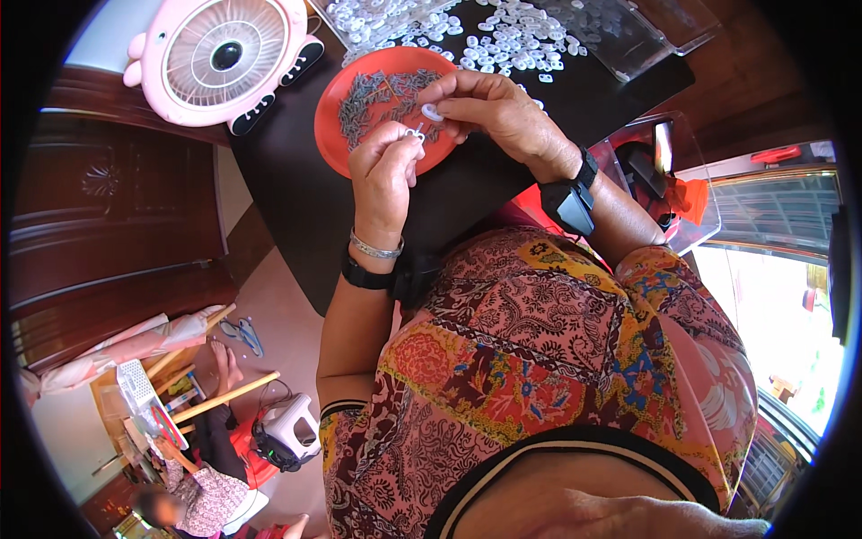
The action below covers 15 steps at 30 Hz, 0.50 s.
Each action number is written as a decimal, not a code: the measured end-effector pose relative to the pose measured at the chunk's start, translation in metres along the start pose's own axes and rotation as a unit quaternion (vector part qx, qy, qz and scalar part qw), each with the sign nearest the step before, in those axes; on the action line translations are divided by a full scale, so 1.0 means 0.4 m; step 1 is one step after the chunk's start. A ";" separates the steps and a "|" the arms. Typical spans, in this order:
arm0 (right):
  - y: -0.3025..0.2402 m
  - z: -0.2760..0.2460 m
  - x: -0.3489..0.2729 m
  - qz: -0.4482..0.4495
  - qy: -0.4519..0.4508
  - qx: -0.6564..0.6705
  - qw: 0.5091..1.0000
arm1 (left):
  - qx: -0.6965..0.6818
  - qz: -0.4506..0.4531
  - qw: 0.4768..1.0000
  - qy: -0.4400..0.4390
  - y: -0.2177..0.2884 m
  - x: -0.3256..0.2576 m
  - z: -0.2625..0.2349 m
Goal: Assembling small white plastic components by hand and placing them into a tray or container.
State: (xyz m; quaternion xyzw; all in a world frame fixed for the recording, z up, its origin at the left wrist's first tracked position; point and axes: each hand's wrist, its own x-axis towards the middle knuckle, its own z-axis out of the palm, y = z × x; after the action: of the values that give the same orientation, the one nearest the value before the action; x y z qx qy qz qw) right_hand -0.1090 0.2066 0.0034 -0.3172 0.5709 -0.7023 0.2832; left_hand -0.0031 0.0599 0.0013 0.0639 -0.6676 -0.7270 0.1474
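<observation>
Over the orange-red plate, both my hands work close together. My left hand pinches a small white plastic piece between thumb and fingers, and a thin grey pin seems to stick up from it. Just to its right, my right hand is closed on a white oval plastic piece, held by thumb and forefinger. The two pieces are apart. Many small grey pins or screws lie heaped in the plate, partly hidden behind my hands.
Loose white oval pieces spread over the far side of the dark table. A pink fan stands at the far left, a clear plastic box at the far right. Another person sits at the lower left.
</observation>
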 end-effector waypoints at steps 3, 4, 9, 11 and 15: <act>0.004 -0.001 -0.002 0.022 -0.007 0.059 0.998 | 0.004 0.003 1.000 -0.003 -0.003 -0.002 0.003; 0.005 -0.002 -0.003 0.040 -0.011 0.090 0.995 | 0.005 0.006 1.000 -0.005 -0.004 -0.001 0.005; 0.019 0.001 -0.005 0.067 -0.035 0.199 0.977 | -0.001 0.007 1.000 -0.008 0.006 -0.006 0.011; 0.029 -0.001 -0.005 0.082 -0.064 0.252 0.962 | -0.007 0.005 1.000 -0.011 0.011 -0.011 0.011; 0.028 0.007 -0.017 0.101 -0.051 0.273 0.955 | -0.061 -0.005 0.998 -0.008 0.031 -0.025 0.010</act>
State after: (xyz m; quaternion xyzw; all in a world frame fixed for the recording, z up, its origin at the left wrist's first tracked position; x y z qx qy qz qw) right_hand -0.1022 0.2080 -0.0081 -0.2041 0.3708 -0.7822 0.4572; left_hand 0.0070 0.0660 0.0130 0.0529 -0.6231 -0.7673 0.1418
